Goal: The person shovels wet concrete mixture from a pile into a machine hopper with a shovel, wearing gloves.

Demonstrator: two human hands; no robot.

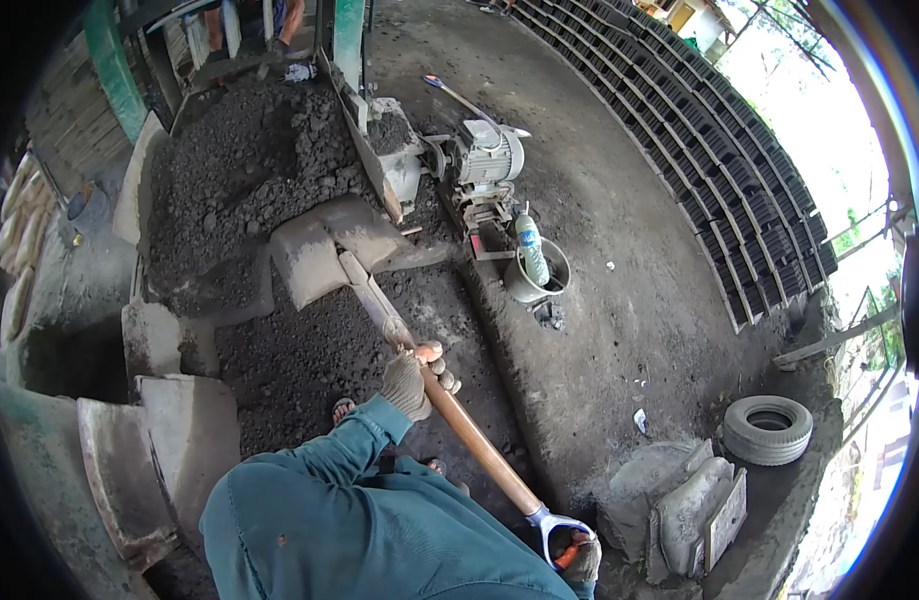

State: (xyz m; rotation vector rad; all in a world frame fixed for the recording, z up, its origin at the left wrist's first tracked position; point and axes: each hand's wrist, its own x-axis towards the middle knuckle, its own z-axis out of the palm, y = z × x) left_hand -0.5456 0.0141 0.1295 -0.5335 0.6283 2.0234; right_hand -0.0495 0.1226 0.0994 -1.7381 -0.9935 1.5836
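Note:
My left hand point(411, 385), in a worn glove with bare fingertips, is wrapped round the wooden shaft of a shovel point(474, 436) at mid-length. At the lower right, my right hand point(581, 558), also gloved, grips the shovel's D-shaped handle. The shovel's broad grey blade point(309, 262) lies at the near edge of a heap of dark, crumbly material point(259, 165). Its back faces up, and no load shows on it. The right hand is partly cut off by my sleeve and the handle.
An electric motor point(489, 155) stands right of the heap, near a bucket point(541, 285) holding a bottle. Curved metal plates point(129, 480) lean at left. A tyre point(767, 430) lies at lower right, beside stacked slabs point(684, 510). Long racks of dark blocks point(699, 150) line the back right.

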